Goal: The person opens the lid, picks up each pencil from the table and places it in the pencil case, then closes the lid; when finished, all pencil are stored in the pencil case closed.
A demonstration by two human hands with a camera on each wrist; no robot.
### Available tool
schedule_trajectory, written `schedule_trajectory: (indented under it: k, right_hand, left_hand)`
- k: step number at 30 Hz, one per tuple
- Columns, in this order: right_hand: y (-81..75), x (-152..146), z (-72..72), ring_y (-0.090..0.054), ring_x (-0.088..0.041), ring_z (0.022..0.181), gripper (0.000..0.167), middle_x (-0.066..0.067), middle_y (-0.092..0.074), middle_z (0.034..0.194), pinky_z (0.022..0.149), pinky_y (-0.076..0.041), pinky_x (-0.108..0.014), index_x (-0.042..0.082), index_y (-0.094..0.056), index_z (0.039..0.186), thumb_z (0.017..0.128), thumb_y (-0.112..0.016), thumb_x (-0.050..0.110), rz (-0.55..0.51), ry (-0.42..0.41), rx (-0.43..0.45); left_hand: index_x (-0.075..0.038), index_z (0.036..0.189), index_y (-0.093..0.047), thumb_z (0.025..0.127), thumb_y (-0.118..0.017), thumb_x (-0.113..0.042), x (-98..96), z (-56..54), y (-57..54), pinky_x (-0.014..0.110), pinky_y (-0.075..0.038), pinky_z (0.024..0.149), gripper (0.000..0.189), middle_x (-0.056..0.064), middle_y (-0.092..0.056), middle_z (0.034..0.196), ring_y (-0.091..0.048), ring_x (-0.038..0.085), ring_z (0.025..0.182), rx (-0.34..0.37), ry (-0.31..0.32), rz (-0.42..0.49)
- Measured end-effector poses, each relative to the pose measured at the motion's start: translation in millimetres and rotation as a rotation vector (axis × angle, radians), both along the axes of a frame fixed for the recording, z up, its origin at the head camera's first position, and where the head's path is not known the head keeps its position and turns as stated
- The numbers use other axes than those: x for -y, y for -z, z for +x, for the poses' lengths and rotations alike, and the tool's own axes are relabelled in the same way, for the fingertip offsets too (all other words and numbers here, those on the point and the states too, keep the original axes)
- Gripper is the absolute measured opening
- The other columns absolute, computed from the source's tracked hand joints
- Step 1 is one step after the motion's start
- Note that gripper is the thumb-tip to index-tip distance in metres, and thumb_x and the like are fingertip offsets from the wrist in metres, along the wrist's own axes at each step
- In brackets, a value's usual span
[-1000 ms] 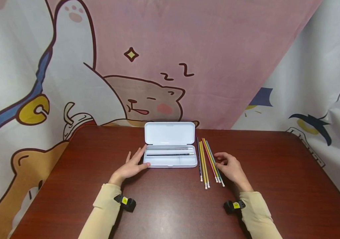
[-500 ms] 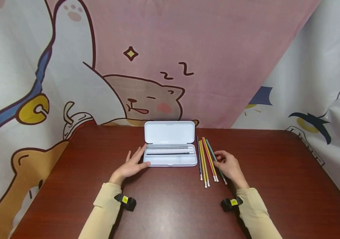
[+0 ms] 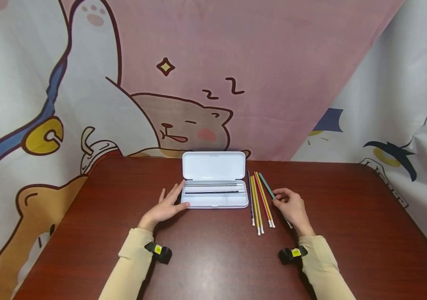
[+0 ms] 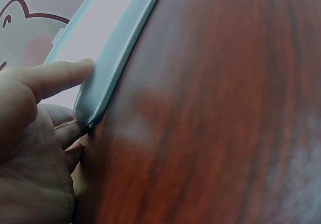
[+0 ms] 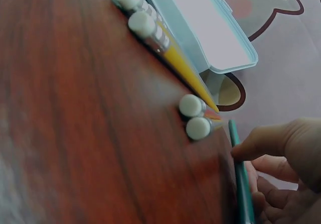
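Observation:
In the head view my right hand (image 3: 291, 208) pinches a green pencil (image 3: 265, 183) between thumb and fingers. The right wrist view shows the green pencil (image 5: 243, 189) under the thumb, its lower part running along the curled fingers. My left hand (image 3: 164, 212) rests against the left end of a white pencil case (image 3: 203, 202), lid raised. Its thumb (image 4: 65, 78) lies straight on the case's front edge, and the other fingers reach along the short side. Two pencils, a dark one (image 3: 213, 192) and a pale one (image 3: 211, 185), lie lengthwise inside the case.
Between the case and my right hand, several eraser-tipped pencils lie on the brown table (image 3: 206, 258): a dark one (image 3: 251, 200), yellow ones (image 3: 257, 208) and a red one (image 3: 262, 196). A cartoon-print cloth (image 3: 273, 83) hangs behind the table's far edge.
My right hand has taken hold of the green pencil and drawn it rightward, away from the red and yellow ones. The left hand has stayed at the case.

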State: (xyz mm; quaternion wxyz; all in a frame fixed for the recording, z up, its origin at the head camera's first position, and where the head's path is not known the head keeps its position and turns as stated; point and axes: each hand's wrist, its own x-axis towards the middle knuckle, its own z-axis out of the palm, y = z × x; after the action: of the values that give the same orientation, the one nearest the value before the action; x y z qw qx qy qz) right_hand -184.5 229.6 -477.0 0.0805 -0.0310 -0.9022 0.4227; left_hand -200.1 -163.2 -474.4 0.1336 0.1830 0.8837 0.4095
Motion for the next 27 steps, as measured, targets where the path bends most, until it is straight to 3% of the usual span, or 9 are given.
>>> schedule_trajectory:
  k: [9, 18, 27]
  right_hand:
    - [1.3, -0.8, -0.9, -0.056, -0.02, 0.078, 0.021, -0.014, -0.064, 0.09, 0.063, -0.043, -0.021, -0.002, -0.068, 0.105, 0.085, -0.065, -0.004, -0.095, -0.01, -0.059]
    - [-1.3, 5.2, -1.4, -0.057, -0.011, 0.074, 0.021, -0.015, -0.065, 0.087, 0.063, -0.041, -0.018, -0.001, -0.07, 0.104, 0.084, -0.066, -0.004, -0.161, -0.07, -0.115]
    - [-1.2, 12.8, -5.7, -0.057, -0.014, 0.074, 0.022, -0.01, -0.066, 0.085, 0.063, -0.042, -0.021, 0.001, -0.072, 0.104, 0.084, -0.067, -0.004, -0.097, -0.118, -0.118]
  left_hand:
    - [-0.001, 0.154, -0.011, 0.097, -0.056, -0.025, 0.4, 0.0, 0.1, 0.052, 0.016, 0.109, 0.077, 0.016, -0.01, 0.159, -0.004, 0.035, 0.145, 0.006, 0.002, 0.003]
    - [-0.002, 0.154, -0.011, 0.097, -0.056, -0.026, 1.0, 0.1, 2.1, 0.052, 0.016, 0.109, 0.077, 0.016, -0.009, 0.16, -0.003, 0.034, 0.145, 0.003, 0.002, 0.002]
    - [-0.001, 0.154, -0.011, 0.097, -0.056, -0.025, 0.9, -0.3, 1.7, 0.052, 0.016, 0.109, 0.077, 0.016, -0.01, 0.159, -0.004, 0.035, 0.145, -0.002, 0.006, 0.007]
